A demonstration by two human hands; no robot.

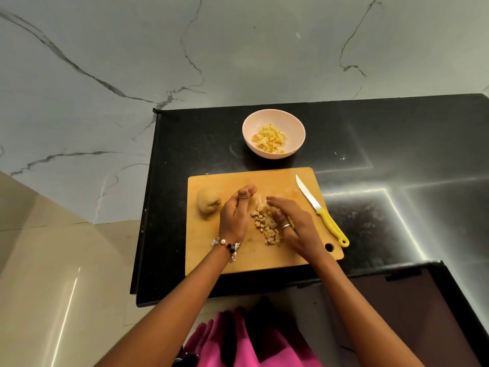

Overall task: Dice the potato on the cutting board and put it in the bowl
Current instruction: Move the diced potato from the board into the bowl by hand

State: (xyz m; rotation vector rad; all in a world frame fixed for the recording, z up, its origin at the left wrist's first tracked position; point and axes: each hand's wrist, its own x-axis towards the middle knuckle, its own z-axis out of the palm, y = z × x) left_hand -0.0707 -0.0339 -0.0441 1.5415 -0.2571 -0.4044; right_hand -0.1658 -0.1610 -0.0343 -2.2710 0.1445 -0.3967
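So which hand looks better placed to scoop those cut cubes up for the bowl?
Probably the right hand: it lies against the diced potato pile, fingers spread along it. The left hand hovers beside the pile, fingers curled, apart from it. The bowl sits straight ahead, so neither side is favoured.

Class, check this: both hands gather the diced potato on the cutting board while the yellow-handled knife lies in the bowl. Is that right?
Not quite. The head view shows the yellow-handled knife lying on the cutting board's right edge, not in the bowl. The rest holds.
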